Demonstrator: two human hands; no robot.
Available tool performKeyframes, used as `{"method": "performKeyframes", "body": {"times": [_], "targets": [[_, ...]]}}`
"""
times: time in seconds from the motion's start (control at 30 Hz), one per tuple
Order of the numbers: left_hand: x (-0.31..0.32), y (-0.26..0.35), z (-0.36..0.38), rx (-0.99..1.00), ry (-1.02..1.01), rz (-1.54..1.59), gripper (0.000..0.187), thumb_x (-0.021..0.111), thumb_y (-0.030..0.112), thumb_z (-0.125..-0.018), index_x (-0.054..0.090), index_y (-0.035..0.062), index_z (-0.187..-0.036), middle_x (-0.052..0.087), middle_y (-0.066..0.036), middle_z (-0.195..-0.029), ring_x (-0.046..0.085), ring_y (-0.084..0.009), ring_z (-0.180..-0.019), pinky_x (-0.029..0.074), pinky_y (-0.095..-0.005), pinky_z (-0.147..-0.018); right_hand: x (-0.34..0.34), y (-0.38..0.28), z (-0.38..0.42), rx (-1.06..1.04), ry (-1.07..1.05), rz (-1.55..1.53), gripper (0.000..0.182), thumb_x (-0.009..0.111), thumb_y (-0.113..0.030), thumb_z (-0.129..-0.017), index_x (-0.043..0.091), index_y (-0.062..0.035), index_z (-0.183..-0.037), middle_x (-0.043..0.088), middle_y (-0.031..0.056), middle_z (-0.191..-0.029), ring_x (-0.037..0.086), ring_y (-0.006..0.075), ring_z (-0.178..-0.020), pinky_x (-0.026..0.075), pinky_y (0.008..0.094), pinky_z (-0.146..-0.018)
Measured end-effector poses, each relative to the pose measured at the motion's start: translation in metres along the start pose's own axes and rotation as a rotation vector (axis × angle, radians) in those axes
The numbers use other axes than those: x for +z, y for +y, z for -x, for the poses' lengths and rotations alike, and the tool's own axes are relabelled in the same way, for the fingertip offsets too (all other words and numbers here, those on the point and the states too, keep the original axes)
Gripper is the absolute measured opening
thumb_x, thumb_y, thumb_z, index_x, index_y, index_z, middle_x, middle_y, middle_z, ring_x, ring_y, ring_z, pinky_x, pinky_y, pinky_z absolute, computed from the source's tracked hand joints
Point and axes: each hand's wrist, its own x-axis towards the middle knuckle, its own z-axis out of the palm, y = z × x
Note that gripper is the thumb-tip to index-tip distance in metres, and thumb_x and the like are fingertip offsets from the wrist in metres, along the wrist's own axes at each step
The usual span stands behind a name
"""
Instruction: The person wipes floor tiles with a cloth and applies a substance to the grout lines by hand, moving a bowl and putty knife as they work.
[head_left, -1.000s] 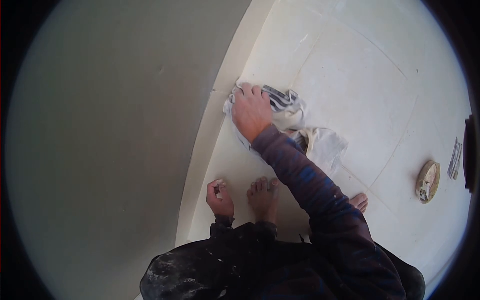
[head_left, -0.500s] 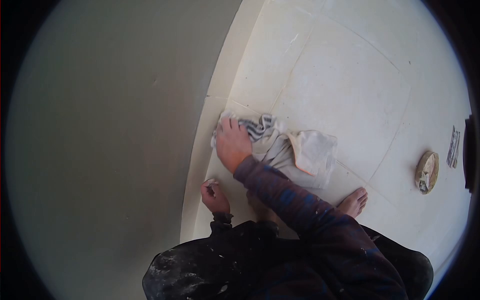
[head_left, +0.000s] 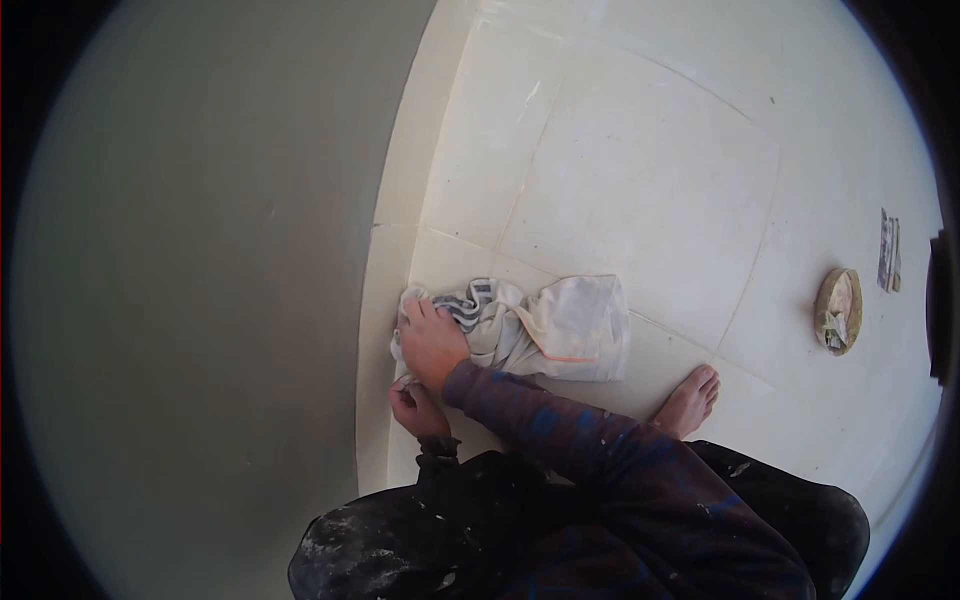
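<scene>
My right hand (head_left: 434,345) presses down on a crumpled whitish cloth (head_left: 575,315) with grey stripes and an orange seam line. Its fingers are closed over the bunched end, against the cream skirting (head_left: 385,310) at the foot of the wall. The rest of the cloth trails right across the floor tiles. Just below, close to the skirting, my left hand (head_left: 420,412) is curled shut, with a small whitish bit at its fingertips that is too small to name.
A grey-green wall (head_left: 220,250) fills the left side. Pale floor tiles (head_left: 650,170) spread to the right. My bare foot (head_left: 688,402) rests on them. Farther right lie a round, stained container (head_left: 838,310) with scraps inside and a flat striped piece (head_left: 889,250).
My right hand has slid the cloth along the skirting toward my body and is now closer to my left hand. The camera view has shifted a little.
</scene>
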Motion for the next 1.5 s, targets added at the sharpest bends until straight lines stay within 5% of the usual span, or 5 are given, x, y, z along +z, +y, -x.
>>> {"method": "performKeyframes", "body": {"times": [0.2, 0.27, 0.37, 1.2, 1.5], "targets": [[-0.023, -0.030, -0.011, 0.162, -0.022, -0.174, 0.020, 0.059, 0.014, -0.097, 0.061, 0.0002, -0.112, 0.066, -0.009, -0.102, 0.063, -0.0199, -0.093, 0.051, -0.0341, -0.085, 0.001, 0.029, -0.063, 0.175, 0.161, -0.066, 0.025, 0.062, -0.016, -0.080, 0.070, -0.0015, -0.099, 0.060, 0.0178, -0.113, 0.057, 0.0304, -0.099, 0.049, 0.0406, -0.085], [0.015, 0.023, 0.011, 0.018, 0.208, -0.382, 0.032, 0.058, 0.022, -0.098, 0.062, -0.0039, -0.117, 0.067, -0.017, -0.110, 0.063, -0.0289, -0.100, 0.049, -0.0408, -0.093, -0.024, 0.052, -0.030, 0.218, 0.062, 0.078, 0.028, 0.059, -0.017, -0.083, 0.067, -0.0029, -0.106, 0.061, 0.0190, -0.125, 0.059, 0.0285, -0.109, 0.050, 0.0418, -0.088], [0.003, -0.033, -0.039, 0.201, 0.077, -0.513, 0.051, 0.060, 0.036, -0.097, 0.057, -0.0024, -0.131, 0.064, -0.020, -0.130, 0.063, -0.0333, -0.113, 0.049, -0.0449, -0.098, -0.158, 0.174, 0.261, 1.169, 0.215, 0.335, 0.030, 0.048, -0.016, -0.097, 0.054, -0.0011, -0.122, 0.058, 0.0185, -0.129, 0.055, 0.0340, -0.122, 0.047, 0.0447, -0.097], [0.089, -0.010, -0.026, 0.507, -0.098, -0.428, 0.058, 0.060, 0.039, -0.097, 0.050, -0.0014, -0.138, 0.062, -0.021, -0.133, 0.062, -0.0333, -0.115, 0.048, -0.0451, -0.100, -0.135, 0.179, 0.272, 1.091, 0.415, 0.454, 0.024, 0.043, -0.016, -0.102, 0.053, -0.0011, -0.118, 0.058, 0.0149, -0.124, 0.055, 0.0331, -0.119, 0.045, 0.0456, -0.097], [0.087, -0.009, -0.022, 0.487, -0.391, -0.177, 0.060, 0.060, 0.040, -0.098, 0.048, -0.0010, -0.140, 0.062, -0.021, -0.134, 0.062, -0.0333, -0.116, 0.048, -0.0452, -0.101, -0.151, 0.170, 0.269, 1.121, 0.417, 0.392, 0.022, 0.040, -0.016, -0.104, 0.052, -0.0006, -0.114, 0.057, 0.0154, -0.121, 0.054, 0.0330, -0.118, 0.044, 0.0453, -0.097]]}}
